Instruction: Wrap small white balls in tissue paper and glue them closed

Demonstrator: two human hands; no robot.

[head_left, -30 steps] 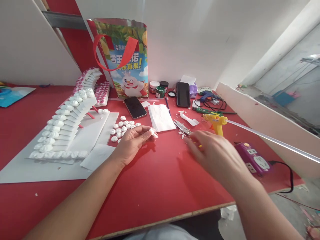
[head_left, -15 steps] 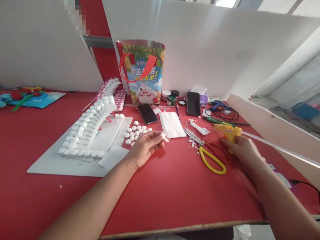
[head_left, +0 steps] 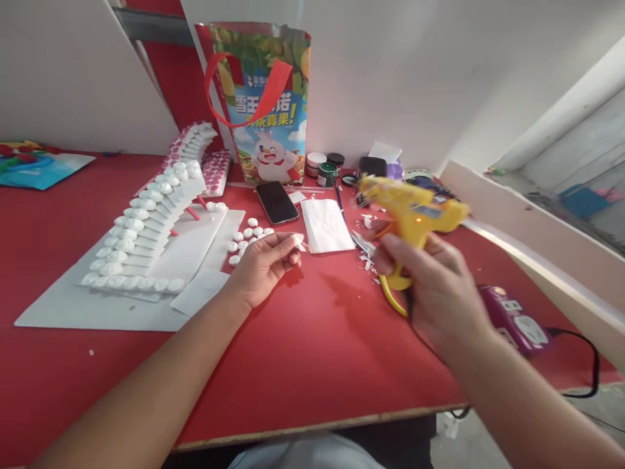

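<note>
My right hand (head_left: 434, 286) is wrapped round the handle of a yellow hot glue gun (head_left: 415, 215), raised above the table with its nozzle pointing left. A small orange light glows on its body. Between the thumb and fingers of my left hand (head_left: 266, 264) is a small white piece (head_left: 299, 242); its exact kind is too small to tell. Several round white swirled pieces (head_left: 237, 236) lie just behind that hand. To the left stands a curved white model (head_left: 161, 221) edged with similar swirls, on a white board (head_left: 53, 306). Scissors (head_left: 390, 296) with yellow handles are partly hidden behind my right hand.
A stack of white paper (head_left: 327, 225) and a phone (head_left: 277, 202) lie mid-table. Behind them stand a printed bag (head_left: 268, 111) and paint jars (head_left: 326, 173). At right, a purple power strip (head_left: 515, 319) trails a black cable (head_left: 596, 358) near the table edge.
My right hand has lifted the glue gun off to the left, nearer my left hand. The view has shifted. My left hand keeps its pinch on the white piece.
</note>
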